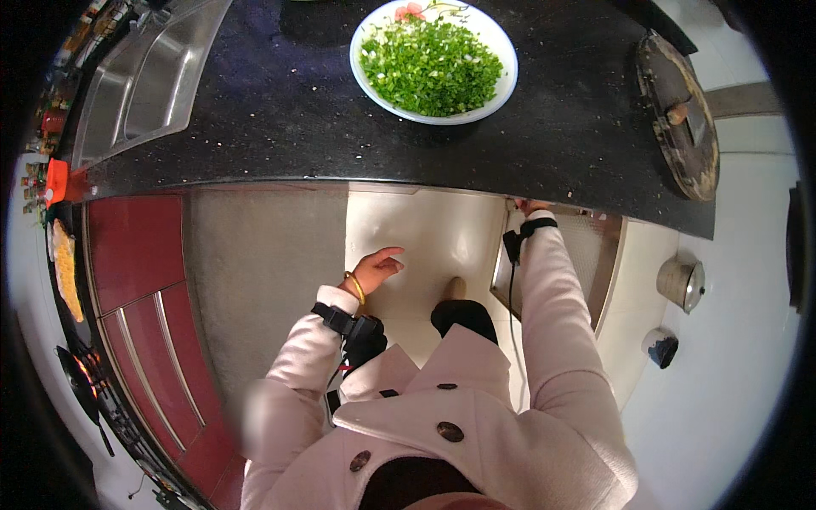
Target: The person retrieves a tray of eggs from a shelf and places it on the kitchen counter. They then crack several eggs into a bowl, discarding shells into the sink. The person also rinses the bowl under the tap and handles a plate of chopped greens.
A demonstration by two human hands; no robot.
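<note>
My left hand (377,271) hangs over the floor before the counter, thumb and fingers apart, with nothing in it. A gold-coloured bangle (355,288) circles that wrist. My right hand (532,205) reaches to the counter's front edge, where its fingers are mostly hidden. Just below that hand is a framed panel with a textured surface (574,268), apparently a cabinet door standing out from under the counter. Whether the hand grips it cannot be told. On the dark speckled countertop (280,140) stands a white bowl (446,120) full of chopped green onions (433,67).
A stainless steel sink (156,83) is at the left, and a round wooden lid or board (679,121) lies at the right. Red cabinets (140,236) line the left side; above them a pan (75,376) sits by a lit burner. A lidded pot (679,284) stands at right.
</note>
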